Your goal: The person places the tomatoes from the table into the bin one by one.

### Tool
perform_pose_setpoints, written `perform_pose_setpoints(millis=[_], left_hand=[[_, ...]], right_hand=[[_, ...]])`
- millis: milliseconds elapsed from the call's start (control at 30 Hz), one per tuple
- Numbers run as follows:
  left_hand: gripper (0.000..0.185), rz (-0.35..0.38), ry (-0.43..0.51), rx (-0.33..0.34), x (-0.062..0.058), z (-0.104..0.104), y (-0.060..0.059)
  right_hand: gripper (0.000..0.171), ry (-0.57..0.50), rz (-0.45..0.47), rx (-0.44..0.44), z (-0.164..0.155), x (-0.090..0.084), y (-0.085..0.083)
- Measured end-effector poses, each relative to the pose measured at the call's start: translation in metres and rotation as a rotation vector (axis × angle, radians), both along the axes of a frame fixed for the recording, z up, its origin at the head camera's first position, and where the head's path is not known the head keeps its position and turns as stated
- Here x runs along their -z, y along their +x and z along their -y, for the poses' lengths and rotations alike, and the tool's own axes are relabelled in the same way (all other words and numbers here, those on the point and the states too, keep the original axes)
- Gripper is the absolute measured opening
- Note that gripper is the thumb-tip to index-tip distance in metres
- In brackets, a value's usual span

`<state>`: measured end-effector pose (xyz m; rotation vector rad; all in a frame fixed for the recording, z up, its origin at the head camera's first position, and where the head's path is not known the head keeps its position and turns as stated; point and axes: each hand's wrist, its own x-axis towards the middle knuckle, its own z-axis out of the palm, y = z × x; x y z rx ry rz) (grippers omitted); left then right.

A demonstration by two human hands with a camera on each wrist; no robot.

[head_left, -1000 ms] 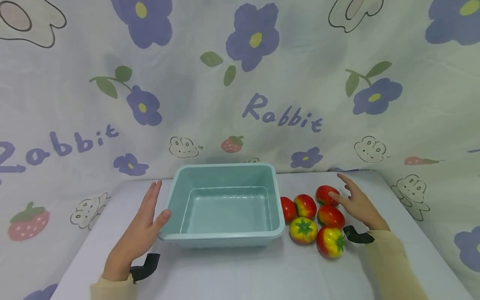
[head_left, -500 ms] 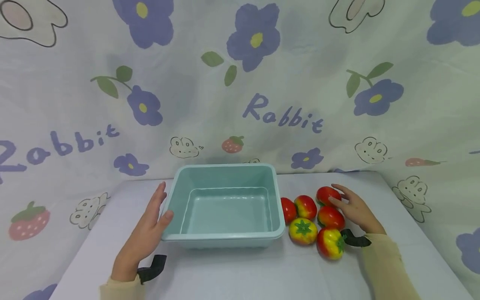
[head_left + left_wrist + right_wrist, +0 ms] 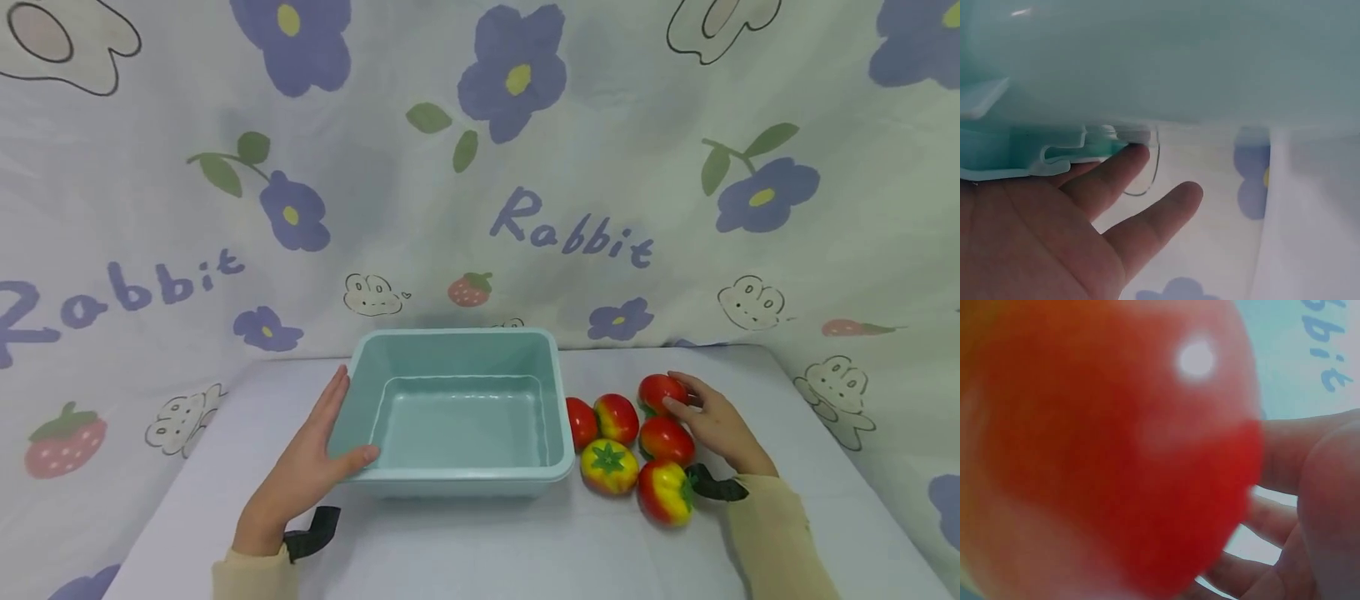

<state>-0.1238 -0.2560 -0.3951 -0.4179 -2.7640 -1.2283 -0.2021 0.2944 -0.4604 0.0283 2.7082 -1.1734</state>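
Nearest lie a yellow-red tomato [image 3: 664, 493] and a green-topped tomato [image 3: 608, 467], just left of the right wrist. The left hand [image 3: 311, 467], fingers straight, presses the teal basin [image 3: 558, 454] at its left wall, thumb over the near rim. The right hand [image 3: 716, 425] curls around the far tomato [image 3: 660, 392], grip just forming. Judged step: picking fruit; next calls for closing firmly, lifting clear of neighbouring tomatoes.
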Motion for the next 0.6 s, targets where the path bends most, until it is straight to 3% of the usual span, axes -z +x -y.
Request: perform_pose_setpoints(millis=[600], left_hand=[[0.102, -0.019, -0.006, 0.007, 0.0, -0.001, 0.002]], right_hand=[[0.075, -0.042, -0.154, 0.052, -0.007, -0.032, 0.011]])
